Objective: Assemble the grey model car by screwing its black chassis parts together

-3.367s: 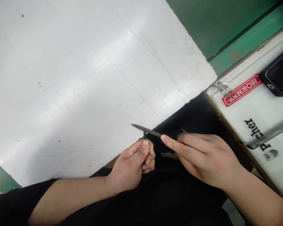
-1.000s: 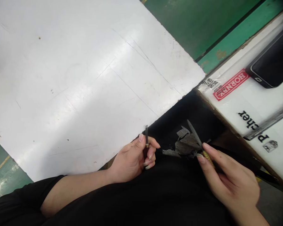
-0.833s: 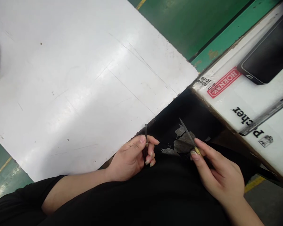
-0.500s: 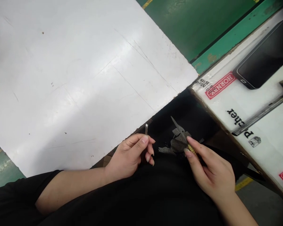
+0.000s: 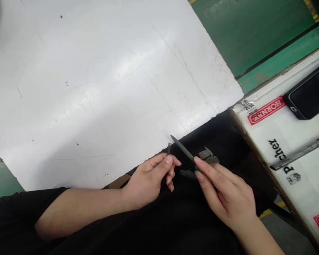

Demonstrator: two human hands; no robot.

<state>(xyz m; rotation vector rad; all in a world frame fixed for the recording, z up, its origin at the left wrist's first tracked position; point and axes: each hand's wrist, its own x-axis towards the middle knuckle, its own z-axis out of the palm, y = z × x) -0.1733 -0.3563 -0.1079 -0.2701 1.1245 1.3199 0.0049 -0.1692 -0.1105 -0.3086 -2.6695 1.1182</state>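
Right hand pinches a needle file between thumb and forefinger, tip angled just beside the left hand, whose curled fingers close on a second file, both files just off the white table edge.

Black short-sleeved top, soft fabric, hem of sleeve near left elbow. Black fabric also over torso and lap, soft folds. Grey mesh-like patches on black at lap; print or separate piece, cannot tell. Left hand, right hand bare, no gloves. Left forearm, right forearm bare. Fingernails longish, rounded tips.
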